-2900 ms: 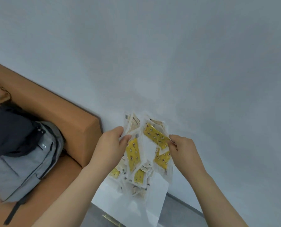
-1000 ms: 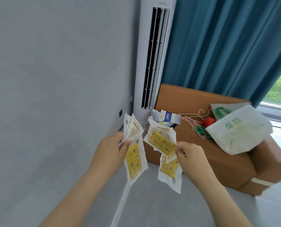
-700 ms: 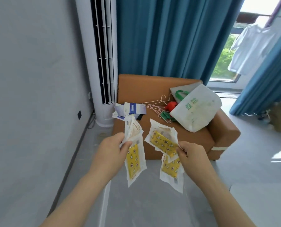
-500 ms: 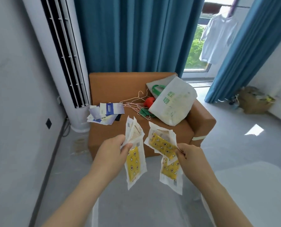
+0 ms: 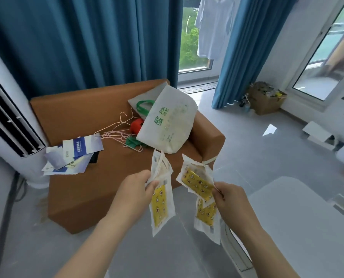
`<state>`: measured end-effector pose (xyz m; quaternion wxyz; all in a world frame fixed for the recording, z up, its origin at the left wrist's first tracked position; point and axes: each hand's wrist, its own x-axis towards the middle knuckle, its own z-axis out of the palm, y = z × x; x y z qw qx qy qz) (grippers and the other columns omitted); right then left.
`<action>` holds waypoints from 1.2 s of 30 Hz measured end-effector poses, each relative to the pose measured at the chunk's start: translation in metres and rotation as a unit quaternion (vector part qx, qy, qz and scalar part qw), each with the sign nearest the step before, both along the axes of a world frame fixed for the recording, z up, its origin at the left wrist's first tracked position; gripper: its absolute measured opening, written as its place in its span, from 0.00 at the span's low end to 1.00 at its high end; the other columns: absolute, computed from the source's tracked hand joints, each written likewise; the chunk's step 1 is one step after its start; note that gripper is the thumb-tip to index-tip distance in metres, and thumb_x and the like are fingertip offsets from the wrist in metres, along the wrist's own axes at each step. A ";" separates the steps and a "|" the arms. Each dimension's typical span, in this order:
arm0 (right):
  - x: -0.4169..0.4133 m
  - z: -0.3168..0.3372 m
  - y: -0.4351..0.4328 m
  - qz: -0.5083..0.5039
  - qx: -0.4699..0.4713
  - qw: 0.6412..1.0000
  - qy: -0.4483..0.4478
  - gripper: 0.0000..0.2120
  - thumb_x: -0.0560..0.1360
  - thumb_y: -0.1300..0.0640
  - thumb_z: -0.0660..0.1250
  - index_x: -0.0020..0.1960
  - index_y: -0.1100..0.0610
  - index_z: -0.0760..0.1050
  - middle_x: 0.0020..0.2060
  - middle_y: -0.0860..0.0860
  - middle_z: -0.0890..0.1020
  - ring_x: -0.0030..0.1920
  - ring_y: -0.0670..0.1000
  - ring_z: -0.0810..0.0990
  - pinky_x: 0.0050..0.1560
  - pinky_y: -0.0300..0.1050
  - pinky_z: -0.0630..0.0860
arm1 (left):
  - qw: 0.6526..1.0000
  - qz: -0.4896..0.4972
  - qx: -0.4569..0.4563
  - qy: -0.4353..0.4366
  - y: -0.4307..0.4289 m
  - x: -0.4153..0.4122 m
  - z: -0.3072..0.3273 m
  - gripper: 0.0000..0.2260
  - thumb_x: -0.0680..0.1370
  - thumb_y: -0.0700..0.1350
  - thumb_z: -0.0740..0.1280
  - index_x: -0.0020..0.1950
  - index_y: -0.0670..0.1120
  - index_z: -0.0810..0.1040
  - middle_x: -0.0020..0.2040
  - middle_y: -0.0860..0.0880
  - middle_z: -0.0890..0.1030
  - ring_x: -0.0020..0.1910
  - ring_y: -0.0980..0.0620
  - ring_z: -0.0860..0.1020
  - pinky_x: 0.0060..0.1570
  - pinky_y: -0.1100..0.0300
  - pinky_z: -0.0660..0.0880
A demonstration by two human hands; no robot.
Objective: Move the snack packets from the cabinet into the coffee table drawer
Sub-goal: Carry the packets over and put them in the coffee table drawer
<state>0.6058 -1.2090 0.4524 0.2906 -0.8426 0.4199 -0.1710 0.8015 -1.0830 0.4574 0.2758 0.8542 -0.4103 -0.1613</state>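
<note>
My left hand (image 5: pixel 136 189) pinches a small bunch of snack packets (image 5: pixel 160 199), white pouches with yellow printed panels, hanging down in front of me. My right hand (image 5: pixel 230 199) grips another bunch of the same snack packets (image 5: pixel 197 182), some fanned upward and some dangling below. Both bunches are held in mid-air above the floor. A white coffee table (image 5: pixel 299 215) shows at the lower right, just right of my right hand. Its drawer cannot be made out, and the cabinet is out of view.
An orange-brown sofa seat (image 5: pixel 83 183) stands ahead with a white tote bag (image 5: pixel 168 123), wire hangers (image 5: pixel 117 133) and leaflets (image 5: pixel 75 155) on it. A tall white air conditioner (image 5: pixel 9 125) stands at the left. Blue curtains, a cardboard box (image 5: pixel 266 99) and grey floor lie beyond.
My view has swung right, from a bare wall to the sofa seat, the window and the white table. Both hands keep the same hold on the packets.
</note>
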 end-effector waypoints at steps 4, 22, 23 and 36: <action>0.014 -0.017 -0.048 -0.030 0.010 0.999 0.012 0.25 0.78 0.62 0.60 0.25 0.47 0.60 0.23 0.46 0.67 0.26 0.45 0.65 0.27 0.36 0.62 | 0.999 -0.036 0.002 0.002 -0.063 0.019 -0.010 0.13 0.79 0.52 0.62 0.39 0.46 0.73 0.39 0.51 0.79 0.39 0.51 0.79 0.34 0.51 0.75; 0.062 -0.053 -0.243 -0.267 0.089 0.958 0.048 0.21 0.78 0.62 0.59 0.27 0.51 0.65 0.23 0.47 0.68 0.26 0.44 0.66 0.28 0.37 0.60 | 0.965 -0.256 0.039 0.034 -0.353 0.106 -0.052 0.14 0.79 0.51 0.62 0.39 0.42 0.71 0.36 0.47 0.78 0.37 0.48 0.77 0.32 0.60 0.67; 0.059 -0.056 -0.255 -0.277 0.094 0.955 0.043 0.21 0.78 0.62 0.59 0.27 0.50 0.65 0.23 0.48 0.68 0.26 0.44 0.66 0.28 0.37 0.61 | 0.963 -0.263 0.042 0.031 -0.370 0.103 -0.055 0.14 0.79 0.51 0.62 0.39 0.42 0.70 0.36 0.47 0.78 0.36 0.48 0.76 0.31 0.60 0.66; -0.009 -0.081 -0.443 -0.334 0.114 0.933 0.068 0.20 0.78 0.62 0.58 0.29 0.52 0.62 0.25 0.49 0.69 0.28 0.45 0.67 0.28 0.38 0.61 | 0.942 -0.330 0.056 0.031 -0.583 0.034 -0.075 0.15 0.79 0.50 0.63 0.38 0.41 0.70 0.36 0.44 0.78 0.36 0.45 0.76 0.32 0.58 0.66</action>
